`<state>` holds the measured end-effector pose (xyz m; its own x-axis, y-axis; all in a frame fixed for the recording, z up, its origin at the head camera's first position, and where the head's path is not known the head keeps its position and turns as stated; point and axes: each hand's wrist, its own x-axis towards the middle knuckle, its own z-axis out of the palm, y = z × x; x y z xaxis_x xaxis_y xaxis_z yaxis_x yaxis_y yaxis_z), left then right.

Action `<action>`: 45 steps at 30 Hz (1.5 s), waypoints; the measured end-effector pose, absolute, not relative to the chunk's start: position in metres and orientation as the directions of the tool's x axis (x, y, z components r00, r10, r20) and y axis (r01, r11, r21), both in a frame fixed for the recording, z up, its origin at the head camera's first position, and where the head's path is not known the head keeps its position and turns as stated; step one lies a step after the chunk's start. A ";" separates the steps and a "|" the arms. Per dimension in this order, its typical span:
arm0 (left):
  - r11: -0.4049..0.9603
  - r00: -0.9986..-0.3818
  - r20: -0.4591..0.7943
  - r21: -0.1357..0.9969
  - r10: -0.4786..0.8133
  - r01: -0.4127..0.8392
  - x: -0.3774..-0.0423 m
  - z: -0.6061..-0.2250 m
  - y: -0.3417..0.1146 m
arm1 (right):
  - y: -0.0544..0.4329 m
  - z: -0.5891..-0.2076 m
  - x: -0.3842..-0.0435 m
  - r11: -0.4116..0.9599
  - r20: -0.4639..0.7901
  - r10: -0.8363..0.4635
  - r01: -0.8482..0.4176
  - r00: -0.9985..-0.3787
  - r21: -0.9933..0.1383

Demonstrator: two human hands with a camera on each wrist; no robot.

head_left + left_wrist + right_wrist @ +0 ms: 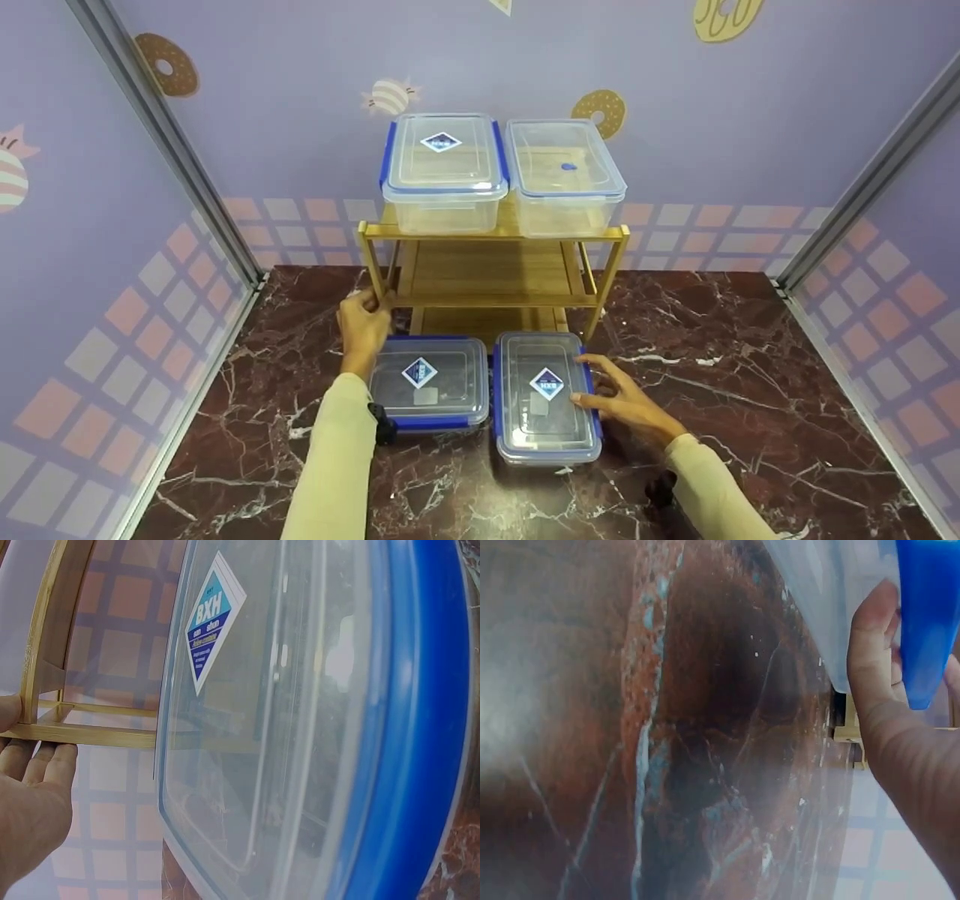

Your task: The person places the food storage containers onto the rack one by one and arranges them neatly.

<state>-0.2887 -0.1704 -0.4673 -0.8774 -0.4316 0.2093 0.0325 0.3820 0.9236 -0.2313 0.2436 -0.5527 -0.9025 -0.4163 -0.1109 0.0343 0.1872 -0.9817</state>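
Left hand (364,327) is gripping rack (495,301), mid-frame | right hand (624,400) is holding clear box (553,411), lower centre-right | steadying both is likely helping

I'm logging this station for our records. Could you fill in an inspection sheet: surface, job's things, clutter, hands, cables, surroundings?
Surface: dark red marbled tabletop with pale veins.
Job's things: two-colour-free, clear lidded boxes; lower left box and lower right box on the tabletop, upper left box and upper right box on top of the wooden rack.
Clutter: nothing seen.
Hands: left hand grips the rack near its left front post; right hand touches the lower right box's right side; how firmly, cannot tell.
Cables: nothing seen.
Surroundings: purple walls with doughnut, sweet and tile prints; metal corner posts.
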 end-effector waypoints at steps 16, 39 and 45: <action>0.382 -0.876 0.230 0.922 -0.424 0.057 -0.287 -0.467 -0.171 | 0.239 -0.562 -0.230 -0.005 -0.092 -0.457 0.106 -0.885 -0.994; 0.346 -0.879 0.216 0.936 -0.424 0.064 -0.286 -0.469 -0.170 | 0.251 -0.524 -0.194 -0.026 -0.003 -0.368 0.014 -0.930 -1.000; 0.389 -0.875 0.228 0.920 -0.428 0.049 -0.287 -0.467 -0.170 | 0.243 -0.510 -0.190 -0.071 0.053 -0.412 -0.026 -0.910 -0.997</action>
<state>-0.2867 -0.1696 -0.4670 -0.8745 -0.4283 0.2277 0.0490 0.3889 0.9200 -0.1897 0.2435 -0.5100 -0.9098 -0.4117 0.0532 -0.0260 -0.0714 -0.9971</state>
